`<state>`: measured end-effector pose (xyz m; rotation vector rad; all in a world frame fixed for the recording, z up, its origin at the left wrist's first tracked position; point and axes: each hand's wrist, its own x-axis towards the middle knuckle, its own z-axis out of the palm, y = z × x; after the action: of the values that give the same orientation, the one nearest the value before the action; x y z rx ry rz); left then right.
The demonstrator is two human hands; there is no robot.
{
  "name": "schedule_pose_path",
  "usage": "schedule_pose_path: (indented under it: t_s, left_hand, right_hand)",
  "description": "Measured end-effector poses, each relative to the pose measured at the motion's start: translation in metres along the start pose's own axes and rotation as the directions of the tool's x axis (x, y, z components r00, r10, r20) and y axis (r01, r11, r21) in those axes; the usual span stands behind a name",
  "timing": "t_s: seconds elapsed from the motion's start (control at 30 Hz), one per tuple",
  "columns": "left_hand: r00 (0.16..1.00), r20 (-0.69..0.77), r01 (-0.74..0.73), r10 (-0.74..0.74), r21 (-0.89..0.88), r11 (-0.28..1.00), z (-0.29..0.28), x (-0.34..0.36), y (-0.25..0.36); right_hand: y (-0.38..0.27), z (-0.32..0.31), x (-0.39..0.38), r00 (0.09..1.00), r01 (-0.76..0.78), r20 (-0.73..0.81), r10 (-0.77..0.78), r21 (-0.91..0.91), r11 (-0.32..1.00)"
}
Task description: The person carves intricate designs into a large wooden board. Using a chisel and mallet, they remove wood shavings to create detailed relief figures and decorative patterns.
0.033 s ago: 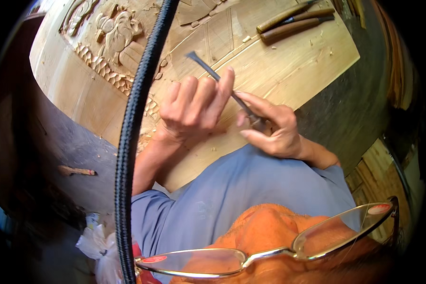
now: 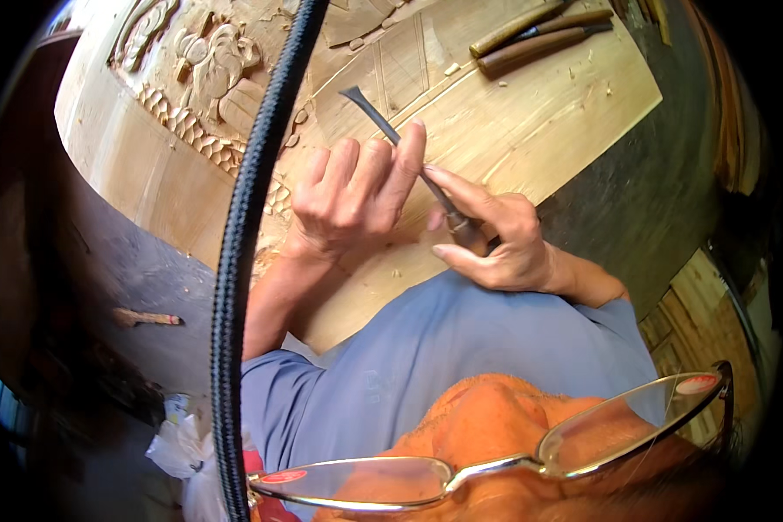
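Note:
A dark steel chisel (image 2: 373,114) with a flared tip and a wooden handle lies diagonally between my hands, above a pale, partly carved wooden panel (image 2: 513,130). My right hand (image 2: 500,235) grips its handle, thumb and fingers round it. My left hand (image 2: 352,196) has its fingers curled, the index finger against the steel shaft just ahead of the right hand. Carved leaf and flower relief (image 2: 217,65) and a band of scalloped cuts (image 2: 174,117) cover the panel's upper left.
Several wooden-handled tools (image 2: 539,50) rest at the panel's upper right. A small stick (image 2: 148,317) lies on the grey surface to the left. A black braided cord (image 2: 244,261) crosses the view. A plastic bag (image 2: 187,448) sits at lower left; timber (image 2: 696,331) stands at right.
The chisel and both my hands have shifted slightly up and to the left, with the grip looking the same.

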<state>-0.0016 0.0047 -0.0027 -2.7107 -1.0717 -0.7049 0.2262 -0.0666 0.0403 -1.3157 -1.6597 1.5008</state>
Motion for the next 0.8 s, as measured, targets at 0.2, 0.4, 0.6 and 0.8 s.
schedule_pose_path:
  t_s: [0.2,0.4,0.6,0.8]
  left_hand:
    - [1.0,0.011,0.021,-0.019,-0.134,0.991,0.023,0.004,0.015]
    - [0.985,0.077,0.169,-0.152,-0.337,0.926,0.021,0.008,0.036]
    - [0.979,0.121,0.193,-0.162,-0.328,0.925,0.025,0.003,0.037]
    - [0.991,0.092,0.124,-0.1,-0.311,0.942,0.032,-0.001,0.033]
  right_hand:
    - [0.009,0.02,-0.004,0.962,0.057,-0.239,-0.13,-0.29,0.955]
    - [-0.002,0.027,-0.017,0.954,-0.041,-0.298,-0.015,-0.181,0.983]
    - [0.003,0.032,-0.016,0.953,-0.032,-0.302,-0.022,-0.172,0.985]
    - [0.004,0.03,-0.017,0.962,-0.055,-0.273,0.016,-0.136,0.989]
